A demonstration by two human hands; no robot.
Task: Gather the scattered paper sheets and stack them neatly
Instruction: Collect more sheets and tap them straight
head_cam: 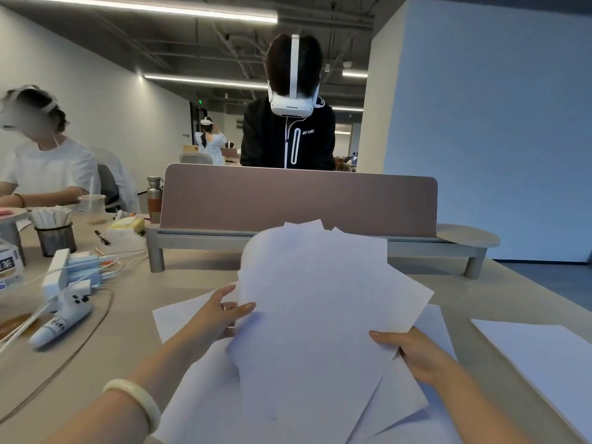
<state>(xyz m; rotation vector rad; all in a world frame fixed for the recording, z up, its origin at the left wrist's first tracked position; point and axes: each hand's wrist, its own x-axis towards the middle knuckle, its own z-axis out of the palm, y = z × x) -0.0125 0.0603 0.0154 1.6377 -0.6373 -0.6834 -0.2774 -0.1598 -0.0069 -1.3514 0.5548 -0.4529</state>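
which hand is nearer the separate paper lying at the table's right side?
Right. The right hand grips the right edge of the held bundle, just left of the separate paper. The left hand holds the bundle's left edge, farther away.

The pale desk (128, 331) carries loose paper sheets (198, 392) beneath the left hand (221, 315) and right hand (413, 354), a separate sheet (538, 357) right of the right hand, and a white controller (61, 325) well left of the left.
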